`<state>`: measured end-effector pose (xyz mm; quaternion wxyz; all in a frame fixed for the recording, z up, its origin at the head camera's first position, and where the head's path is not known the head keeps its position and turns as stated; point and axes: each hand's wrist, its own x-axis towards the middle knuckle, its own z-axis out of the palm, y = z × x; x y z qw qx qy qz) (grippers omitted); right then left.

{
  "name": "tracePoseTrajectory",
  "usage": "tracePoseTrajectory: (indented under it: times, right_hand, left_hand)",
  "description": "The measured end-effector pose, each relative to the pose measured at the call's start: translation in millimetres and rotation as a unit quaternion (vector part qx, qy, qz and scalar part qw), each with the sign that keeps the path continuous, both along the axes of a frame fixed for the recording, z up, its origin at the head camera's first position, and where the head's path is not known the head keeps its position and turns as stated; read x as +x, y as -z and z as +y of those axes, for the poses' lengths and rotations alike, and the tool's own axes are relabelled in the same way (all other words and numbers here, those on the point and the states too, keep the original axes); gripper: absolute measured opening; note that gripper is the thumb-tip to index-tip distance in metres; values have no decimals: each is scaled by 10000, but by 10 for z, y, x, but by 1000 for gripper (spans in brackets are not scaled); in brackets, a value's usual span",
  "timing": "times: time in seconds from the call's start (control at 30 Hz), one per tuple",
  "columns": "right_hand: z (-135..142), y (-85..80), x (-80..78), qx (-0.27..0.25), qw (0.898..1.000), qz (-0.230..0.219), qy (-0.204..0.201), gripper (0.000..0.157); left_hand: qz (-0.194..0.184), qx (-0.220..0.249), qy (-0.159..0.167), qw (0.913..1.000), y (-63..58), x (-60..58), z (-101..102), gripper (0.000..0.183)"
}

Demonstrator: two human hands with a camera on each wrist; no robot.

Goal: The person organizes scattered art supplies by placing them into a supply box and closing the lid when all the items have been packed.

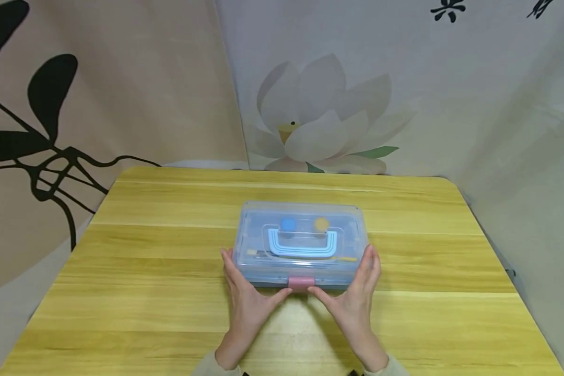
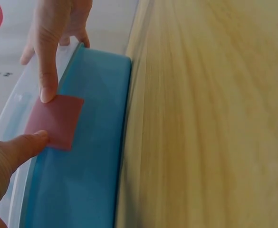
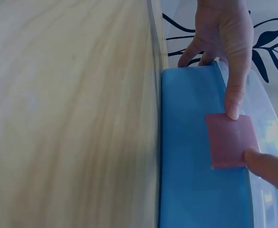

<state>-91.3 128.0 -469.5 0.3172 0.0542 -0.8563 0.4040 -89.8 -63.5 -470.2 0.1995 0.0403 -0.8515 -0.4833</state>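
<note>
A plastic storage box (image 1: 301, 245) with a clear lid, blue base and light blue handle (image 1: 303, 251) rests on the table. At its front is a pink latch (image 1: 301, 283), closed over the rim. My left hand (image 1: 250, 308) grips the left front corner, fingers along the side and thumb on the latch's left edge. The right hand (image 1: 354, 308) mirrors it on the right, its thumb at the latch's right edge. Both wrist views show the two thumb tips touching the latch (image 2: 55, 121). Through the lid, a blue disc (image 1: 288, 224) and a yellowish disc (image 1: 321, 224) show faintly.
The wooden table (image 1: 160, 292) extends around the box on all sides. Behind it hangs a pale curtain (image 1: 474, 104) printed with a lotus flower, and dark printed leaves (image 1: 51, 96) mark the cloth at the left.
</note>
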Motion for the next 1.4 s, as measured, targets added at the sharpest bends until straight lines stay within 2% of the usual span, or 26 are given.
tracePoseTrajectory:
  times: [0.17,0.47,0.83,0.97,1.17,1.4]
  right_hand:
    - [-28,12,-18,30,9997,241,37,129]
    - [-45,49,-10,-12,9997,223,83,128]
    - [-49,32,9,-470,9986,-210,86,139]
    - [-59,16,19,-767,9963,-365,146,141]
    - [-73,29,2,-971,9949,-256,98,137]
    - [-47,42,11,-849,9960,-261,80,135]
  left_hand:
    - [-81,-71,-138,9998,-3,-10,-2,153]
    - [-83,-98,-215,9997,5,-15,-8,151]
    - [-199,-38,-183,9996,6,-34,-9,148]
    - [-102,-28,-143,9998,15,-50,-20,146]
    - [-63,39,-139,9999,21,-60,-26,144]
    - [-112,-27,-28,9999,13,-49,-50,142]
